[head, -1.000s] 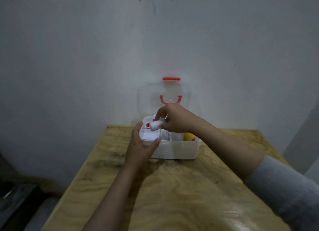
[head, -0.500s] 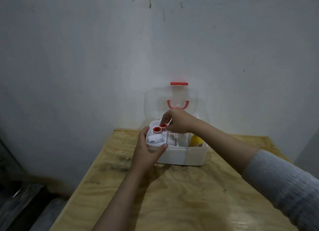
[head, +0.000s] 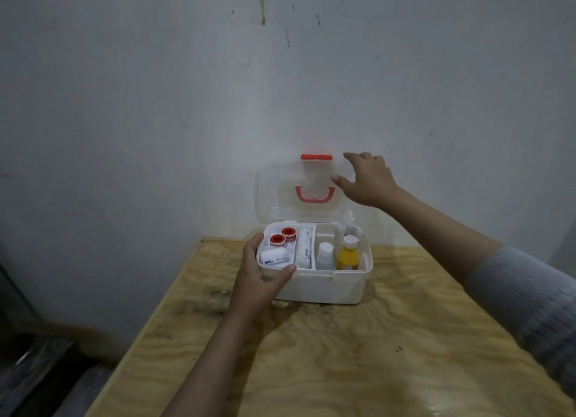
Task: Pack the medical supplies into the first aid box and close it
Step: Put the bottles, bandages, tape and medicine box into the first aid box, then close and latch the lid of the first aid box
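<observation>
A white first aid box [head: 330, 287] stands on the wooden table, its clear lid [head: 274, 195] upright against the wall, with a red handle [head: 314, 195] and a red latch [head: 316, 157]. Inside lie two red-capped tape rolls [head: 283, 236], two white bandage rolls [head: 304, 247], a white bottle [head: 325, 255] and a yellow bottle [head: 348, 256]. My left hand [head: 260, 276] grips the box's front left corner. My right hand [head: 367, 180] is raised at the lid's upper right edge, fingers spread, holding nothing.
The wooden table [head: 343, 354] runs from the wall toward me. A pale wall [head: 187, 105] stands directly behind the box. Dark floor and clutter [head: 37, 370] lie beyond the table's left edge.
My right hand left the box's left tray, where it set down a bandage roll and a tape roll, and rose to the lid's upper right edge. My left hand stayed on the box.
</observation>
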Motion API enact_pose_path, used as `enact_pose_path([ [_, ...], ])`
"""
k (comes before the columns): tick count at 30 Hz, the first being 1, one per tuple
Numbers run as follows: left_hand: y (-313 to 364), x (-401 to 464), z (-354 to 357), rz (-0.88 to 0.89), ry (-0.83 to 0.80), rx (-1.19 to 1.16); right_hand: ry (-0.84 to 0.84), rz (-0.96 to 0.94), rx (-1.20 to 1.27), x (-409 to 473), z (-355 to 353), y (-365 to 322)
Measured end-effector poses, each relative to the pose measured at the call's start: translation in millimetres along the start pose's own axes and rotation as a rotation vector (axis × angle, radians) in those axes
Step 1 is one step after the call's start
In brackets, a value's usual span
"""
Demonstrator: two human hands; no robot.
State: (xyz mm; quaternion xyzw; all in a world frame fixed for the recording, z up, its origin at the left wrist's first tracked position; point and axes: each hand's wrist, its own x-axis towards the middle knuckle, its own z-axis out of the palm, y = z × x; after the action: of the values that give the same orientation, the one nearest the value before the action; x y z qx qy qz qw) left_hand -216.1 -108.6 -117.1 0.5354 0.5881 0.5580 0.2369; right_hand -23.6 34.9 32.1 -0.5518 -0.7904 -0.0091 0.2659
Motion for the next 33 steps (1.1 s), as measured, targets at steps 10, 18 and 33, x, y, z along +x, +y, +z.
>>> enact_pose_path([
  [10, 3, -3, 4, -0.022, 0.023, 0.021, 0.160, -0.073, 0.412, -68, 23, -7],
  [18, 11, -5, 2, 0.209, 0.101, 0.191, 0.110, -0.197, 0.350, -118, 51, 9],
  [33, 2, -7, 6, 0.312, 0.174, 0.202, 0.022, -0.245, 0.392, -140, 67, 16],
])
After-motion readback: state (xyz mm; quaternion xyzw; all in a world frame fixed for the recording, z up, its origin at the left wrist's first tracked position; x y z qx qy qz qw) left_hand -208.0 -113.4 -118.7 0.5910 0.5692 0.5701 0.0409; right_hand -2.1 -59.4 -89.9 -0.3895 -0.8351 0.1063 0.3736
